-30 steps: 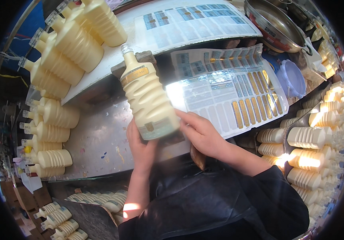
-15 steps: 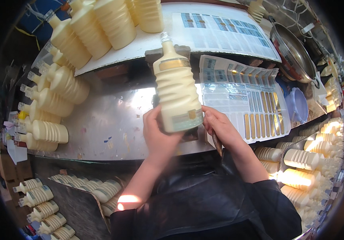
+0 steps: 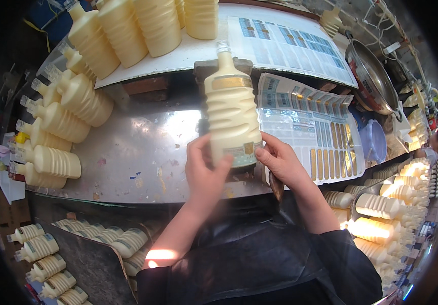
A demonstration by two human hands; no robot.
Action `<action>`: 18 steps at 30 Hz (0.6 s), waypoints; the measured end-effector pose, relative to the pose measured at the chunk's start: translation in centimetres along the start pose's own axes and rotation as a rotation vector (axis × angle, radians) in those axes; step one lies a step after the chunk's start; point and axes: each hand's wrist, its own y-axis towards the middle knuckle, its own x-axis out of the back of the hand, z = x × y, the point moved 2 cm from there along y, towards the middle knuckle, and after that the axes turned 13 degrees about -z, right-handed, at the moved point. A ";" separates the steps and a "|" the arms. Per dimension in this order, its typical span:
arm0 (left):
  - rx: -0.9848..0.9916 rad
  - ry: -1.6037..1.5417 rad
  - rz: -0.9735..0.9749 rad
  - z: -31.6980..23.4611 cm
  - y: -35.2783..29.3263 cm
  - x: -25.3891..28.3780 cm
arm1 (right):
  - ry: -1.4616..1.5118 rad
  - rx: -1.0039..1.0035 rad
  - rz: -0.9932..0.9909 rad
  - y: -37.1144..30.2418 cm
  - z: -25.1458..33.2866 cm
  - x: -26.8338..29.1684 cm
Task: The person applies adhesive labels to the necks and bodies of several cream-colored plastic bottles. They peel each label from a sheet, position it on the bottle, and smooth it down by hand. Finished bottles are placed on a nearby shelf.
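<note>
around the scuffed metal table [image 3: 122,147], bottles [image 3: 59,161] crowd.

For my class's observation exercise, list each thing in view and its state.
Held bottle, labelled, neck up
Left hand, on held bottle's lower left
Right hand, on held bottle's lower right
Nearer label sheet, partly used
Purple tub, open
Pan, uncovered
Metal bench, flecked
Upper-left bottles, standing

Cream bottle [image 3: 231,114]; blue-and-gold label sheet [image 3: 300,137]; lavender bucket [image 3: 374,142]
</note>
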 end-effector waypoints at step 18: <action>0.035 -0.228 0.070 1.2 0.0 0.6 | 0.030 0.011 0.032 -0.5 1.7 0.2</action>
